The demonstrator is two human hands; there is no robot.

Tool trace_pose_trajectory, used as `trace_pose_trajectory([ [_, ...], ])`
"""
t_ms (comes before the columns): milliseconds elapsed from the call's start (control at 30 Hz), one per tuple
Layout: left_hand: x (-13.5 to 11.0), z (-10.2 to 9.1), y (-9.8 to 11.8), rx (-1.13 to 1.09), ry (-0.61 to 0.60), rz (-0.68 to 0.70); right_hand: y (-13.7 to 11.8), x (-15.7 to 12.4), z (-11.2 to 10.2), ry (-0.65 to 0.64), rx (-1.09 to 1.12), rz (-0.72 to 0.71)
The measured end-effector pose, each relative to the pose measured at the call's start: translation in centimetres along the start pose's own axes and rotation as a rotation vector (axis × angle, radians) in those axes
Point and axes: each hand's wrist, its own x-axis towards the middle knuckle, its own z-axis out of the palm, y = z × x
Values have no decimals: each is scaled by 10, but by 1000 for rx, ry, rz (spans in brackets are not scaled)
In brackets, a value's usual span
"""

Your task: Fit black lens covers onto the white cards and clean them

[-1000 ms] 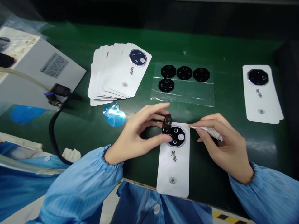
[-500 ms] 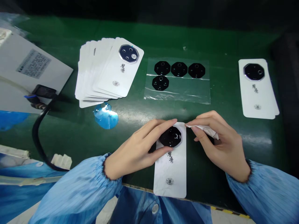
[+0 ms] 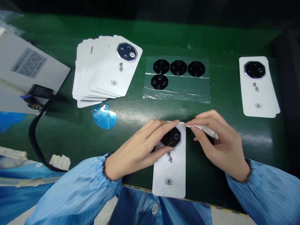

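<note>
On the green bench mat (image 3: 211,37) lies a white card (image 3: 169,178). My left hand's (image 3: 138,147) fingers, held together, press its black octagonal lens (image 3: 173,137) evenly (no sliding), while my right hand (image 3: 219,147) pinches a white wipe (image 3: 203,129) beside the card.

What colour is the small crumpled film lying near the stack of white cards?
The crumpled film is glossy light blue, and it shows best in the head view.

Electronics assembly bench in a factory, cleanroom-style. Green anti-static mat (image 3: 70,134), blue striped smock sleeve (image 3: 75,190) and yellow-and-black floor tape (image 3: 228,209) nearby, plus fanned white cards (image 3: 110,67) carrying black octagonal camera lens covers.
</note>
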Motion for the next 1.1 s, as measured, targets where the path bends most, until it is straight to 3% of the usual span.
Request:
trace_pose_trajectory([
  [633, 2, 0, 1, 38, -34, -13, 0, 0, -1, -2, -46, -33],
  [1100, 2, 1, -1, 35, -30, 1, 0, -4, 2, -3, -238, -91],
])
